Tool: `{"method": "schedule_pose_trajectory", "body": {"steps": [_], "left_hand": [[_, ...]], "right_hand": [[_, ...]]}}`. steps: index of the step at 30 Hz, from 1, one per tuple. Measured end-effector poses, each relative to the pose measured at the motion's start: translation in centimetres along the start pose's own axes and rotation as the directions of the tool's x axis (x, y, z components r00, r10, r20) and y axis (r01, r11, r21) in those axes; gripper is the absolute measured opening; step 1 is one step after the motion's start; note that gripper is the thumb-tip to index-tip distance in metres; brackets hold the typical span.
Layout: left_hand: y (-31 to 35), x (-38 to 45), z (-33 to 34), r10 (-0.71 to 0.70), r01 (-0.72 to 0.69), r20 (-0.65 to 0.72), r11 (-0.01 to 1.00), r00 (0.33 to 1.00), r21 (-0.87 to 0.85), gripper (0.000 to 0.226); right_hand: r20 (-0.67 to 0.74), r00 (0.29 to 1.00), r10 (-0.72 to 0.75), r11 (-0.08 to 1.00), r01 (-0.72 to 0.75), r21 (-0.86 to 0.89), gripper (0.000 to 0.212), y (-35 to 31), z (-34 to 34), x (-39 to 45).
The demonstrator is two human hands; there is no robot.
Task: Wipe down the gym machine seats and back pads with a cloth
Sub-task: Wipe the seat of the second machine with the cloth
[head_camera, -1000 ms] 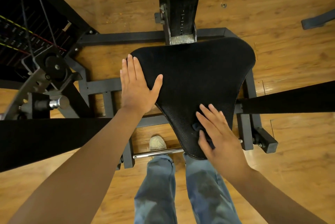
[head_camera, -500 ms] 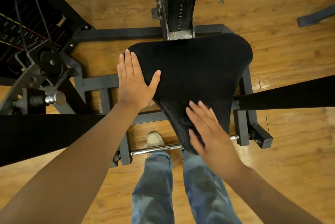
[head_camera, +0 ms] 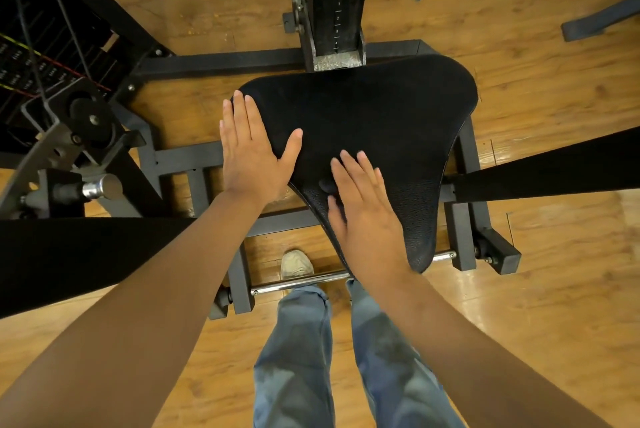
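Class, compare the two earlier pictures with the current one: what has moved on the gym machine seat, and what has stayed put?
The right hand, pressing the dark cloth flat, slid up and leftward from the narrow front tip of the black padded seat toward its middle. Nothing was picked up or released. The left hand stayed flat on the seat's left edge.

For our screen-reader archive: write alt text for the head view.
A right hand presses a dark cloth flat onto a black gym machine seat, while the left hand rests open on the seat's left edge. Wooden floor lies below.
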State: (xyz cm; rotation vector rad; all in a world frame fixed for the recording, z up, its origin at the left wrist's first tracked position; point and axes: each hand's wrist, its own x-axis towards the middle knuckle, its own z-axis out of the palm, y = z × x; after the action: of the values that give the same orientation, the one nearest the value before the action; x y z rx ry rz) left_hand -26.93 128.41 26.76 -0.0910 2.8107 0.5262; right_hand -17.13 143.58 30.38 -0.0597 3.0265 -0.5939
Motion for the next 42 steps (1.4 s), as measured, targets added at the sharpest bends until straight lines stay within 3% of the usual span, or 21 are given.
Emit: {"method": "schedule_pose_trajectory", "body": {"steps": [7,17,25,30,36,42], "left_hand": [[0.0,0.0,-0.2,0.002,-0.003,0.012,1.0,1.0,0.011,0.088],[-0.1,-0.1,-0.8,0.014,-0.017,0.064,0.999,0.998,0.036,0.088],[0.1,-0.1,-1.0,-0.011,0.006,0.093,0.999,0.996,0.046,0.089],[0.0,0.0,-0.7,-0.006,0.002,0.08,0.999,0.997,0.043,0.089],[0.1,-0.1,-0.7,-0.005,0.002,0.073,0.999,0.997,0.041,0.088],[0.1,0.0,-0.6,-0.013,0.008,0.078,0.998,0.997,0.06,0.088]], "right_hand": [[0.124,0.985,-0.12,0.985,0.133,-0.108,0.054,1.3,-1.8,-6.3],[0.04,0.999,-0.011,0.987,0.017,-0.162,0.05,-2.3,1.8,2.7],[0.172,0.98,-0.104,0.971,0.137,-0.195,0.054,0.8,-1.8,-7.2],[0.106,0.992,-0.065,0.991,0.076,-0.107,0.052,2.3,-2.5,-8.9],[-0.017,1.0,0.015,1.0,-0.016,-0.026,0.047,-0.5,-0.1,-2.8],[0.02,0.999,-0.036,0.999,0.037,-0.037,0.049,0.8,-1.2,-5.2]]}}
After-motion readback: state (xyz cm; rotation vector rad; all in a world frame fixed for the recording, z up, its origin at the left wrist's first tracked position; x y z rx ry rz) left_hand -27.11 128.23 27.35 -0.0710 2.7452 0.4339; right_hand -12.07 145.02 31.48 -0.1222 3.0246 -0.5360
